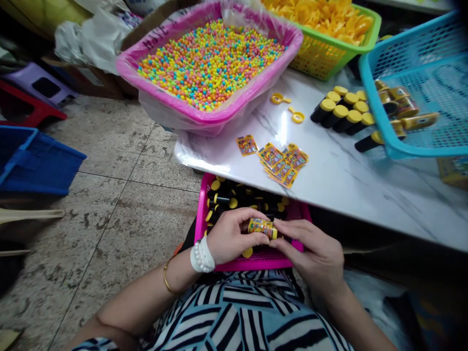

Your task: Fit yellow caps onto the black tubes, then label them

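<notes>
Between my two hands lies a small tube [260, 226] with a colourful yellow label around it, held sideways. My left hand [234, 231] is closed on the tube's left part, thumb below and fingers above. At the yellow right end, the fingertips of my right hand [310, 248] pinch the tube. Below both hands is a pink basket [248, 264] full of black tubes with yellow caps [224, 200]. On the table edge beyond, several printed labels [281, 163] lie in a loose pile, with a single label [246, 145] to their left.
A pink tub [215, 117] of coloured candy balls stands on the white table [329, 180]. Behind are a green basket [341, 48] of orange plastic pieces and a blue basket [431, 151] with labelled tubes. Capped black tubes [340, 114] stand nearby, beside two yellow rings [297, 117].
</notes>
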The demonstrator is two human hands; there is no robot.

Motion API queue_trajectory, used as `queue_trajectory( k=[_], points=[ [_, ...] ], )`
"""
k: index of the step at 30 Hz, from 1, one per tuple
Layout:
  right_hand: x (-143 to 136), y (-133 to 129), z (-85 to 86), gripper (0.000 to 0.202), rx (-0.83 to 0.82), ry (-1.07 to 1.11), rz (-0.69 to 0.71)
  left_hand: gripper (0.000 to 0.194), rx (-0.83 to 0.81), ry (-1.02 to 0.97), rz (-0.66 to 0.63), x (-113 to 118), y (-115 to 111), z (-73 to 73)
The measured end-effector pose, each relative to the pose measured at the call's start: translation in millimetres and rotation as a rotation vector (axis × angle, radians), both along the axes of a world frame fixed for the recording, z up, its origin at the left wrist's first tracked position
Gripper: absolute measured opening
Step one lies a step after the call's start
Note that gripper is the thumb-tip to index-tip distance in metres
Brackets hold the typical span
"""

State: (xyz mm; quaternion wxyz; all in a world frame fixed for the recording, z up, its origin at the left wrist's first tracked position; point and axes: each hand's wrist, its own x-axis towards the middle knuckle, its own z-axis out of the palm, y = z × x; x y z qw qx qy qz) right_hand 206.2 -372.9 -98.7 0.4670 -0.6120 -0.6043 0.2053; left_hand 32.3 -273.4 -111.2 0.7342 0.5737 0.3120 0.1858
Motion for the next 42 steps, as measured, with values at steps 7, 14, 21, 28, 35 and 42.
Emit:
queue_trajectory(
  k=[7, 14, 21, 28, 35, 42],
  points=[
    [-13.0, -8.3, -21.3, 0.024, -0.186, 0.536, -0.137, 0.032, 0.550, 0.011, -0.077, -2.6, -1.2, -6.4],
    [-3.9, -8.4, -29.3, 0.026, -0.144, 0.697, -0.125, 0.045, -0.064, -0.046, -0.096, 10.3, 7.6, -9.0],
    [6.7, -9.1, -36.9, 0.020, -0.246, 0.791, 0.072, 0.047, -0.354, -0.019, -0.090, 16.3, 4.2, -10.7],
    [5.8, -6.8, -31.1, 0.020, -0.150, 0.647, 0.091, 0.045, -0.514, -0.097, -0.106, 18.0, 0.8, -15.9],
    [3.6, -8.4, -37.4, 0.017, -0.012, 0.509, -0.032, 0.052, -0.652, -0.125, -0.079, 19.5, -6.9, -19.8],
    [5.0, -5.2, -28.1, 0.035, 0.048, 0.314, 0.038, 0.050, -0.707, -0.100, -0.091, 17.9, -6.0, -15.5]
  ],
)
